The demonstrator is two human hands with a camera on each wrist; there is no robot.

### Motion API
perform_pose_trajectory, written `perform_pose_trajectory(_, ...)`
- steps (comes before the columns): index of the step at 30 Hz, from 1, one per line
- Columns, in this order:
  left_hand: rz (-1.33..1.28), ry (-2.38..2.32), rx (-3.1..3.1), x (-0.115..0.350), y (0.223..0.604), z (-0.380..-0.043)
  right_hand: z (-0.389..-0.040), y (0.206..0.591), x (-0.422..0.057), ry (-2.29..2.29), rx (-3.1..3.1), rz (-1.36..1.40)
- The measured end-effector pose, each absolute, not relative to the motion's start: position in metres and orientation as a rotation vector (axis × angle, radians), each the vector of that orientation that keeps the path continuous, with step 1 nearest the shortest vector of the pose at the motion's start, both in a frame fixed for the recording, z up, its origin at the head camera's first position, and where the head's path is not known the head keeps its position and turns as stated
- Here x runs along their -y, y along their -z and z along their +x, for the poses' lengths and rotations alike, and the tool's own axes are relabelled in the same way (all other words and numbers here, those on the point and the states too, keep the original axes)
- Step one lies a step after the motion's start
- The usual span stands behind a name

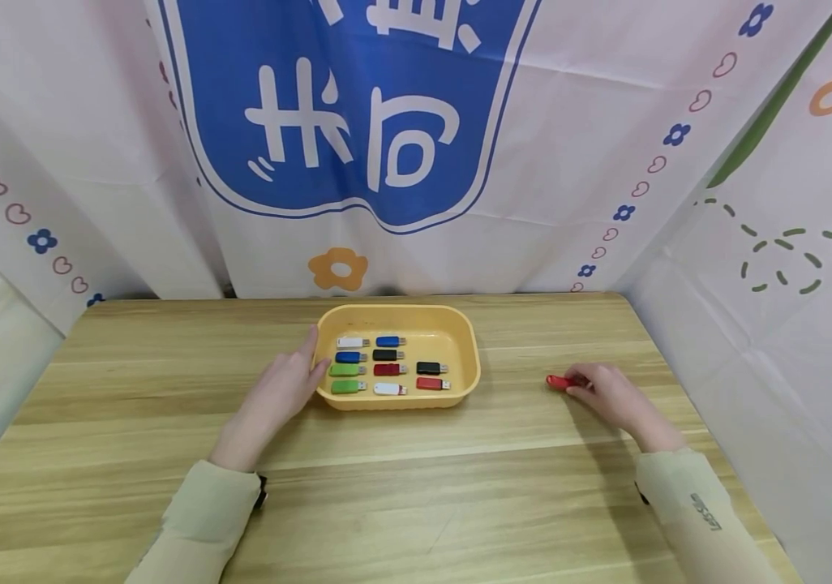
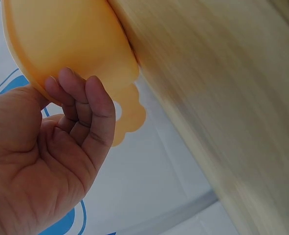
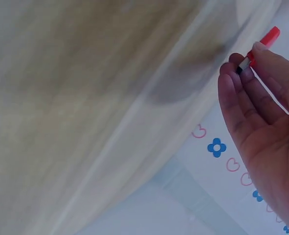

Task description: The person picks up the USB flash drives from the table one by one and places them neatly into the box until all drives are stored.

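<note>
At its left end, the yellow plastic tray (image 1: 452, 324) is held by my left hand (image 1: 280, 389), thumb over the rim and fingers along the outer wall. In the left wrist view, those fingers (image 2: 99, 105) curl beside the tray wall (image 2: 80, 39). Inside the tray lie several USB flash drives in loose columns: white, blue, black, green and red, such as a red one (image 1: 429, 383) at front right. Well right of the tray, my right hand (image 1: 606, 393) pinches a red USB flash drive (image 3: 269, 37) between thumb and fingers. Its metal plug shows in the right wrist view.
The wooden table (image 1: 401, 495) extends around the tray and under both forearms. A white printed curtain (image 1: 533, 162) hangs behind its far edge, and another patterned sheet (image 1: 766, 349) runs along the right side.
</note>
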State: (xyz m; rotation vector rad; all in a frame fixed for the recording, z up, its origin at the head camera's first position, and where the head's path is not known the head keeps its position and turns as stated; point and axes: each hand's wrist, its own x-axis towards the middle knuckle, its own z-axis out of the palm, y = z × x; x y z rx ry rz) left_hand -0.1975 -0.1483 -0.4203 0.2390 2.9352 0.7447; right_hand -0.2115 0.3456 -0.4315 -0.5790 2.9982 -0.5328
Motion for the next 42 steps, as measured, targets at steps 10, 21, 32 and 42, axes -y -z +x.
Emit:
perform_pose_trajectory(10, 0.245, -0.749, -2.931, 0.148, 0.42, -0.198, -0.217, 0.419, -0.324, 0.558, -3.003, -0.571)
perform_pose_trajectory(21, 0.236, -0.751, -2.927, 0.148, 0.418, -0.197, -0.223, 0.411, -0.304, 0.674, -3.058, -0.643)
perform_pose_trajectory(32, 0.242, -0.765, -2.932, 0.147, 0.42, -0.197, -0.229, 0.395, -0.27, 0.764, -3.161, -0.706)
perform_pose_trajectory(42, 0.243, -0.77, -2.928, 0.147, 0.419, -0.196, -0.233, 0.384, -0.241, 0.852, -3.159, -0.721)
